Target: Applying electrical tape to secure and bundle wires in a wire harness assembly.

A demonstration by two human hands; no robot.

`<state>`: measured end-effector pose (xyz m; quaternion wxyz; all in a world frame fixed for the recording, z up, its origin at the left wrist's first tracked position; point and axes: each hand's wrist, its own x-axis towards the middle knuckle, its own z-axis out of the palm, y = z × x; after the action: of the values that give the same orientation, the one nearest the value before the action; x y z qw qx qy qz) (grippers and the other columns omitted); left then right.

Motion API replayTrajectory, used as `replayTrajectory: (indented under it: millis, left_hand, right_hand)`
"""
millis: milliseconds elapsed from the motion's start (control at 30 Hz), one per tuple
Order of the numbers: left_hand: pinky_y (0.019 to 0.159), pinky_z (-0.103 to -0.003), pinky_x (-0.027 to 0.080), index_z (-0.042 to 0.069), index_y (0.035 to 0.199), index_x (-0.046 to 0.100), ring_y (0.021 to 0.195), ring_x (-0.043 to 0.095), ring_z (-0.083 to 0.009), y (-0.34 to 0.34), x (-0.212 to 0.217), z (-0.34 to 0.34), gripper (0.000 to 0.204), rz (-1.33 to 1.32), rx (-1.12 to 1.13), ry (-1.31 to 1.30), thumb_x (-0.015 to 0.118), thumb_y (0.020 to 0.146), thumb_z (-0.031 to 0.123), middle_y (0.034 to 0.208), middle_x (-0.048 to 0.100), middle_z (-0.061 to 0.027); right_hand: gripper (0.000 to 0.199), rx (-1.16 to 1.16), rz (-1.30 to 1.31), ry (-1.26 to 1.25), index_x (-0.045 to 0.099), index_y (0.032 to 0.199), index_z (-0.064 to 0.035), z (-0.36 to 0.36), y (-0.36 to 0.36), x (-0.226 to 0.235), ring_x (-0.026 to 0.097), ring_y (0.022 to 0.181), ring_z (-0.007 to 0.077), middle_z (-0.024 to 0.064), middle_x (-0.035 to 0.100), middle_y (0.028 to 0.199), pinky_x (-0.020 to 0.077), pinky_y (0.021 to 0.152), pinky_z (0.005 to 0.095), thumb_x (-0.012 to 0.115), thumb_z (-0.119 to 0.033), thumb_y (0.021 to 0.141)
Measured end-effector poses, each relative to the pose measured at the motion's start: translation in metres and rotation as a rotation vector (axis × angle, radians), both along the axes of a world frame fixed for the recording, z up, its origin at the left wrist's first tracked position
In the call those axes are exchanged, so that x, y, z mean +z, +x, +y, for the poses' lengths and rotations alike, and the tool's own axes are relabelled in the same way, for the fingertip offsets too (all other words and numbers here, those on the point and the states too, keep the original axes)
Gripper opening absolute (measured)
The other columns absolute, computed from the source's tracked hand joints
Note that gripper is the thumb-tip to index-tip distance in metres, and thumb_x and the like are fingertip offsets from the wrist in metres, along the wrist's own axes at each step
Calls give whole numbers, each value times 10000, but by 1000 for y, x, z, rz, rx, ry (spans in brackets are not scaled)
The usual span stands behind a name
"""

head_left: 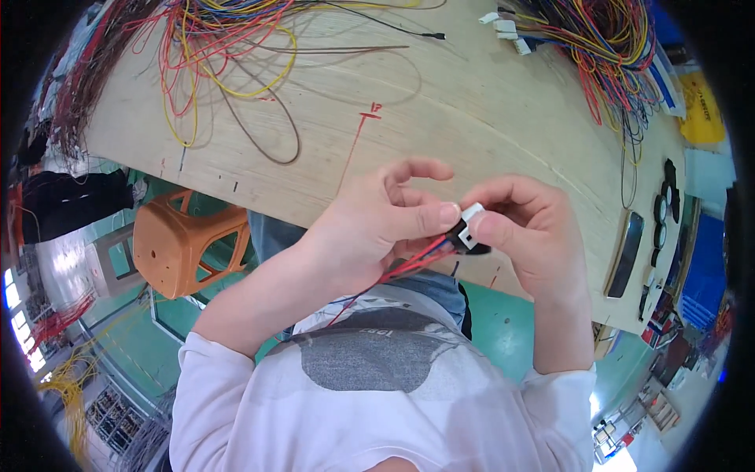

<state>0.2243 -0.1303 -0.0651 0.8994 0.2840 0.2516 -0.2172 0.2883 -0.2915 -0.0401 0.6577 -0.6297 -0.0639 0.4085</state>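
Close in front of my body, above the table's near edge, both hands meet at a small white plug connector. My right hand pinches the connector between thumb and fingers. My left hand is closed with its thumb against the wire end of the connector, and its fingers are curled. Red and blue wires run from the connector under my left hand and down toward my lap. Something black sits right at the connector, partly hidden by my fingers, and I cannot make out its kind.
Loose red, yellow and brown wires lie at the table's far left. A wire bundle with white connectors lies far right. Toward the right edge are a phone and black rolls. An orange stool stands left of the wooden table.
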Motion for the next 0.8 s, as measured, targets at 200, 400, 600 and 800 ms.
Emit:
replayTrajectory:
  millis: [200, 400, 600, 800]
  left_hand:
    - [587, -238, 501, 22, 916, 458, 658, 566, -118, -12, -7, 1, 178, -35, 19, -124, 562, 792, 96, 767, 548, -58]
    - [508, -209, 445, 24, 895, 492, 612, 532, -91, -19, -1, 4, 106, -113, -88, -45, 468, 797, -8, 798, 517, -52]
    - [485, -196, 396, -16, 810, 553, 589, 487, -77, -30, 4, -7, 111, -522, 84, 806, 489, 720, -11, 835, 454, -62]
    - [508, -247, 415, 2, 862, 551, 597, 479, -158, -34, -4, -18, 301, -778, 105, 1522, 672, 595, 72, 804, 427, -91]
  right_hand:
    - [186, 4, 9, 30, 567, 879, 51, 6, -5, 3, 554, 716, 99, 64, 593, 788, 456, 657, 218, 611, -56, 733]
    - [162, 23, -24, -20, 580, 855, 37, 11, -10, 9, 550, 691, 89, 52, 595, 758, 449, 635, 205, 611, -65, 733]
    - [139, -26, -146, -99, 581, 804, 20, 18, -14, 11, 537, 636, 66, 36, 587, 706, 440, 572, 192, 622, -89, 729]
    - [135, -73, -168, -98, 571, 789, 15, 21, -21, 9, 524, 612, 57, 24, 575, 679, 431, 547, 187, 623, -95, 730]
